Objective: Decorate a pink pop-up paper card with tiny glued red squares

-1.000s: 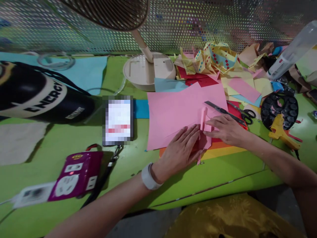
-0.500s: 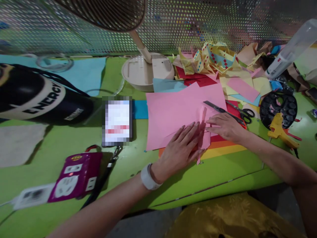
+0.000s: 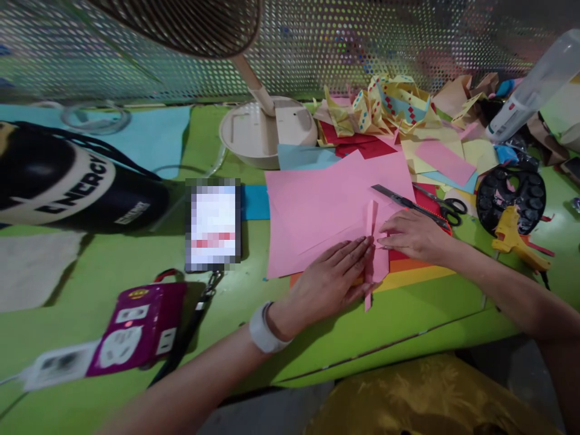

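Paper [image 3: 317, 202] lies before fan [image 3: 258, 90], cutter [image 3: 393, 198] partly on it, scissors [image 3: 443, 206] beside cutter, perhaps touching.

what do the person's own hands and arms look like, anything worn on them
Both the left hand and the right hand are ungloved, with no rings that I can make out. The left wrist wears a wide, pale grey-white band; no marking on it is readable. The right wrist is bare. No sleeves show on either forearm.

I'm counting two hands [image 3: 333, 275] | one pair of scissors [image 3: 454, 211] | one yellow glue gun [image 3: 514, 232] | one wristband [image 3: 263, 331] | one fan [image 3: 254, 89]
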Available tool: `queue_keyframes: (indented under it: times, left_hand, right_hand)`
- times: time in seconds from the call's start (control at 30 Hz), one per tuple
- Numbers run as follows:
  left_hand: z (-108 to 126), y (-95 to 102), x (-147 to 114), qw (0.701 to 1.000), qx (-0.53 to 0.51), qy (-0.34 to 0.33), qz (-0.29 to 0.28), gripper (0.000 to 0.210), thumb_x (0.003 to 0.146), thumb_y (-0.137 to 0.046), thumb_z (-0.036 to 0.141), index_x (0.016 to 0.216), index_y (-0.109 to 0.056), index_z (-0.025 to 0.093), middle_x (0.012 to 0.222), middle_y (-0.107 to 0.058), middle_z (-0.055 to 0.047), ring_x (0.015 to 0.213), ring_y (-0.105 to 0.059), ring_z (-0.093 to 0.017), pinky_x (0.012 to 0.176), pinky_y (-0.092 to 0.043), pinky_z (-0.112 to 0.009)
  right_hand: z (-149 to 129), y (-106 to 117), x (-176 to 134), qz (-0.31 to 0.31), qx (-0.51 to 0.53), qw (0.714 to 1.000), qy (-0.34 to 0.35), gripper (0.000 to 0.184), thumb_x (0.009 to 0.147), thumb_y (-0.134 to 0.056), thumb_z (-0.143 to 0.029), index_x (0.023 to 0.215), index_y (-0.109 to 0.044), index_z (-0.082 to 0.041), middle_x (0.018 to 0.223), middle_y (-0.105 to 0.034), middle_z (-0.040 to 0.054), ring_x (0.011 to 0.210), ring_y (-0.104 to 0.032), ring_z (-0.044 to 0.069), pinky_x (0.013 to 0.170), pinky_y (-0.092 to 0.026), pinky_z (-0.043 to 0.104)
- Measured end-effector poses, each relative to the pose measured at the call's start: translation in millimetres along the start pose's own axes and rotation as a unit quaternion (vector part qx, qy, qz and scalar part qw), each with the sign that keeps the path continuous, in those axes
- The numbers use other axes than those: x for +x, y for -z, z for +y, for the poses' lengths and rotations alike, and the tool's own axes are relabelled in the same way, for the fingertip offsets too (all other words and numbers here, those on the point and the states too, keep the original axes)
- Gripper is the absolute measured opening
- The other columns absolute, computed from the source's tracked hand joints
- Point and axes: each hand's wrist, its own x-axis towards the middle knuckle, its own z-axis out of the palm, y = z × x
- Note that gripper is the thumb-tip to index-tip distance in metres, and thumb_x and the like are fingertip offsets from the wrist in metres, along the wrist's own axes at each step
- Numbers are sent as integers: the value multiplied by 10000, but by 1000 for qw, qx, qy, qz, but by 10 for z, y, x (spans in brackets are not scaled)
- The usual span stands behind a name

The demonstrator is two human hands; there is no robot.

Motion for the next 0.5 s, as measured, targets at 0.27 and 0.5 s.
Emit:
queue_keyframes:
  times: [0.27,0.5]
  left_hand:
    - [29,-8,-1,1000,2,13,-3,606,990,-446,446,1449,-385,55,1425,-532,-214,1319,-518,-304,1071,-457,-454]
    - [41,4,24,1000,2,3,20,561,996,-455,421,1436,-393,79,1357,-600,-201,1278,-560,-300,1037,-486,-455]
  right_hand:
    - [-119,-28,47,50,80,989,-113,236,965,-550,-319,874,-724,-186,894,-694,59,857,-592,189,814,-461,353]
    - [-203,-49,64,60,119,972,-192,97,886,-660,-244,825,-687,-175,859,-651,51,848,-571,193,816,-457,358]
